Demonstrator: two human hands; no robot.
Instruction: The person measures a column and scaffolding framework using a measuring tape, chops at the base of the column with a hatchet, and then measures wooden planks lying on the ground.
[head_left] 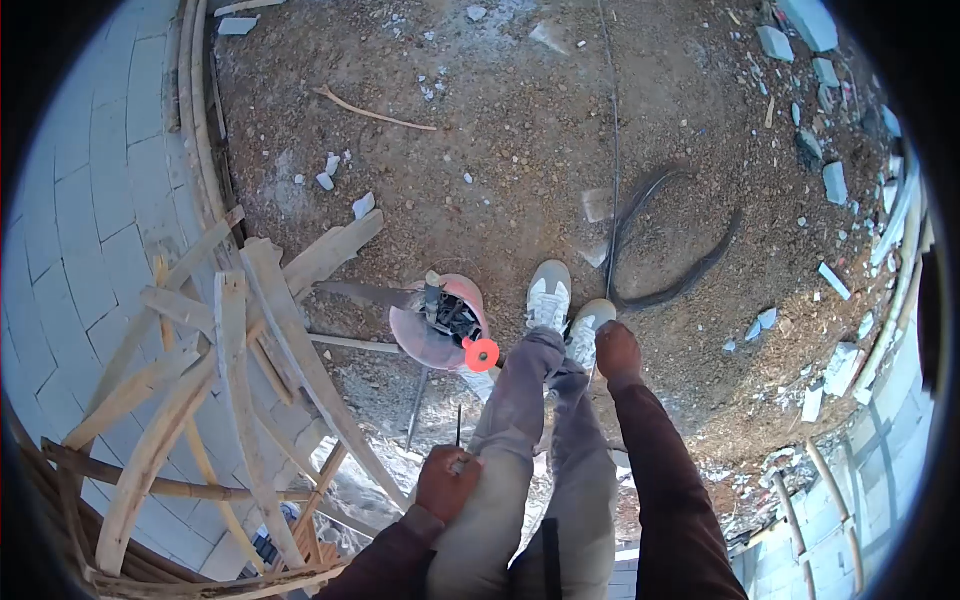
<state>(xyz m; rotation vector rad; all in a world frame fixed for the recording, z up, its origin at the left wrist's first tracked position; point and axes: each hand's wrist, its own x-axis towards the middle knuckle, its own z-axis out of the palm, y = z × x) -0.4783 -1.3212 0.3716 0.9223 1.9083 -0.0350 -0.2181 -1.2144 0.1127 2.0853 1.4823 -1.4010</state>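
My left hand point(447, 484) is closed beside my left thigh. A thin dark rod-like tool point(459, 426) sticks up out of this fist; its lower part is hidden by the fingers. My right hand point(618, 352) is a fist in front of my right shin, near the shoe. A long thin dark wire or rod point(612, 120) runs down the ground toward that fist, but I cannot make out what the fingers hold. Just left of my feet stands a pinkish bucket point(412, 338) with dark tools point(452, 312) inside and a red-orange disc point(481, 354) at its rim.
A bundle of black wire point(690, 275) lies curved right of my shoes. Wooden planks and poles point(235, 380) lean in a heap on the left, against a pale block wall point(85, 220). Broken blocks point(835, 183) litter the right side, and a stick point(375, 113) lies ahead.
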